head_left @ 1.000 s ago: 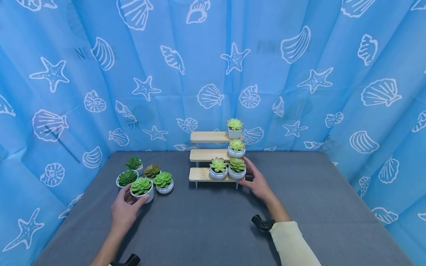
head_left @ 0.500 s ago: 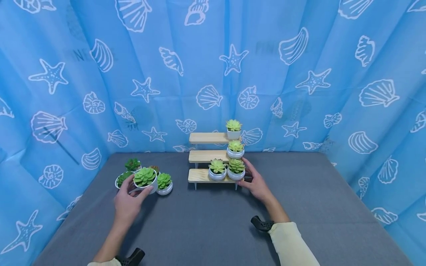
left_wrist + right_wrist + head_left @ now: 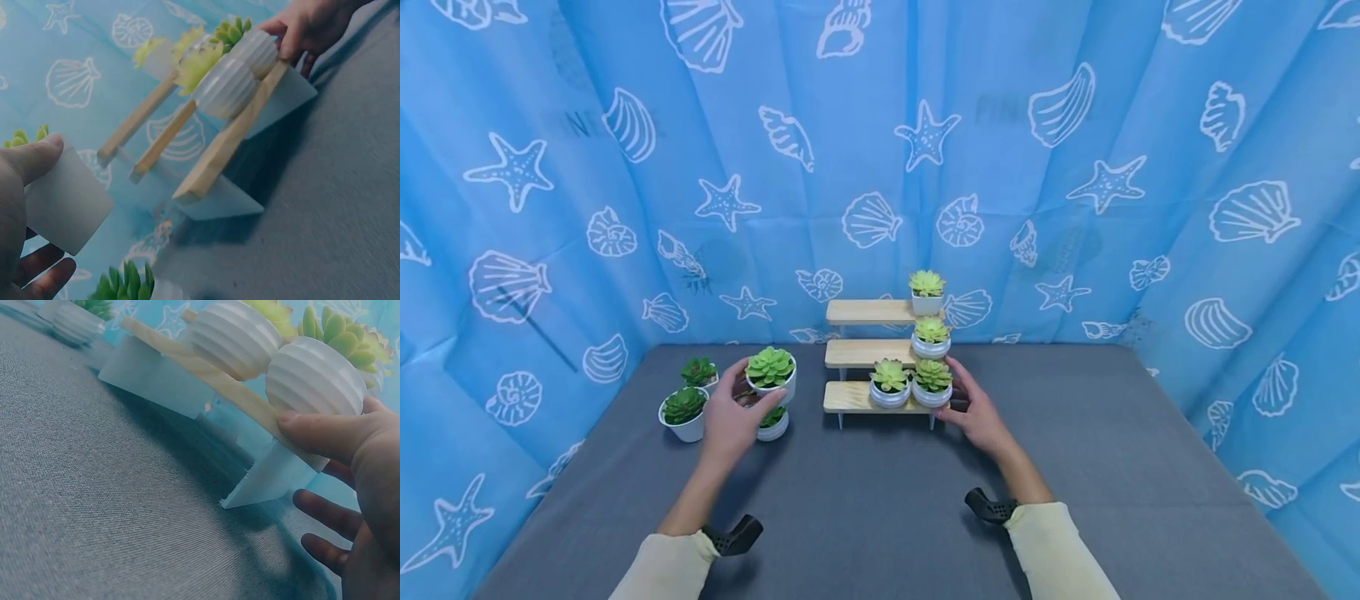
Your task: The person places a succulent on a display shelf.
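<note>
Gripped in left hand: white plant pot, lifted above tabletop, beside lowest step of wooden shelf. Right hand clasping shelf's right end, thumb on edge. Behind: three pots grouped left; four potted plants crowding shelf's right side.

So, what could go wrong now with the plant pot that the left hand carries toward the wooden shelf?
1. The left hand holds the smooth white pot with the green succulent in the air; the smooth wall may slip from the fingers.
2. The lowest step of the three-step wooden shelf already carries two ribbed white pots; a bump could knock them.
3. The right hand steadies only the shelf's right end, so a push might shift it.
</note>
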Tool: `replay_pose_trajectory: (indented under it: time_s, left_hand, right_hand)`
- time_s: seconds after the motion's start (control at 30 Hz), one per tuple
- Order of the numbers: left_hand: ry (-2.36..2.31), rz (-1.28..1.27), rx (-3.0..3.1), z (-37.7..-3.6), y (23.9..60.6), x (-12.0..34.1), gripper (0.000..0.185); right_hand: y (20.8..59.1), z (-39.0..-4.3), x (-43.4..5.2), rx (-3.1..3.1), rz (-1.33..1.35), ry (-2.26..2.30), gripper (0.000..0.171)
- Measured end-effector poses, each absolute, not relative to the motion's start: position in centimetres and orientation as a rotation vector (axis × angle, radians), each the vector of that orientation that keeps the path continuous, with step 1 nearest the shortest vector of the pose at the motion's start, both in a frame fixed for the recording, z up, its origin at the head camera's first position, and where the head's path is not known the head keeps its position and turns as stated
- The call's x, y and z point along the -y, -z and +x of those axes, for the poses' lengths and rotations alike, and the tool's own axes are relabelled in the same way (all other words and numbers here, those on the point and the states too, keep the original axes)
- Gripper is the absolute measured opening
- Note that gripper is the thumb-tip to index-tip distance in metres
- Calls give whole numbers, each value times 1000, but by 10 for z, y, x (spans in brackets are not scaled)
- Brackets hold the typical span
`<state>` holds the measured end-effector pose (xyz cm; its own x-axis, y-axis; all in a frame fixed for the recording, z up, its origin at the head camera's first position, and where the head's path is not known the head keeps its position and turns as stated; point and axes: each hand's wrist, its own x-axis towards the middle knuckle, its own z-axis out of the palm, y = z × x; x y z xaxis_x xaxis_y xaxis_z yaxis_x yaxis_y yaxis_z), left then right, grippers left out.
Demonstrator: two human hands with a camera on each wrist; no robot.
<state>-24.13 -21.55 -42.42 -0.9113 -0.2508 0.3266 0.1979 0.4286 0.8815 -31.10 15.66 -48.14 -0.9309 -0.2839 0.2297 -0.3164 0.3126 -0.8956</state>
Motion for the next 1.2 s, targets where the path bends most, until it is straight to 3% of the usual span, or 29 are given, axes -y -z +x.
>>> replay_pose_trajectory:
  time_s: [0.7,0.93,1.2]
  left_hand:
    - [1445,21,2284,-290,407,167,73]
    - [1465,34,2262,-293,408,163,71]
    - [1504,-30,2236,-301,411,149,69]
  right_hand:
    - [481,-310,-155,2520,548,-1775,90]
    - [453,-291,-150,2517,553,-1836,86]
    - [479,-308,-154,2544,524,-1775,89]
